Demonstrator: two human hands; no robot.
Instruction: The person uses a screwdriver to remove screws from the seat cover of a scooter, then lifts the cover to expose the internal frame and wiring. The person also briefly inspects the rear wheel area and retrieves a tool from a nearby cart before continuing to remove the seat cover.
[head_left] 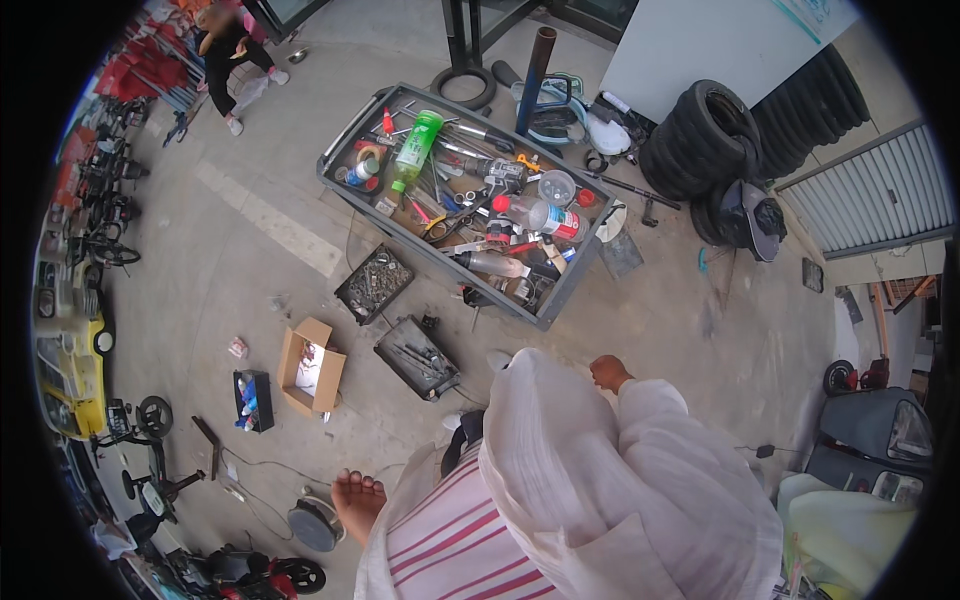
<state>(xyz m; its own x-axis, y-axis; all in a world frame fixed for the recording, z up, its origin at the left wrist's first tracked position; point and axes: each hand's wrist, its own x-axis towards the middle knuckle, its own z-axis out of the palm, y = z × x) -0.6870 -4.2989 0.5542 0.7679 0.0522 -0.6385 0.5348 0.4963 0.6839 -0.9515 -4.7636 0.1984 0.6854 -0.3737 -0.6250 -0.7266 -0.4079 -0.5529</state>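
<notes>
A: Where is the right hand (609,373)?
B: In front of the body at the sleeve's end, its fingers curled in; I can't make out whether it grips anything

A: And the left hand (358,497)?
B: Low on the person's left, fingers side by side; whether it holds something isn't clear from here. A dark round object (314,526) sits on the floor near it

A: What is nearest the right hand?
B: The grey tool cart (432,251), ahead of it and apart. Among loose tools there lie a green bottle (416,145), a power drill (497,172) and a red-capped clear bottle (548,218)

A: Around the cart?
B: A parts tray (392,297) and a tool tray (400,374) on its near left, a cardboard box (290,362) further left, and stacked tyres (690,145) to its right
</notes>
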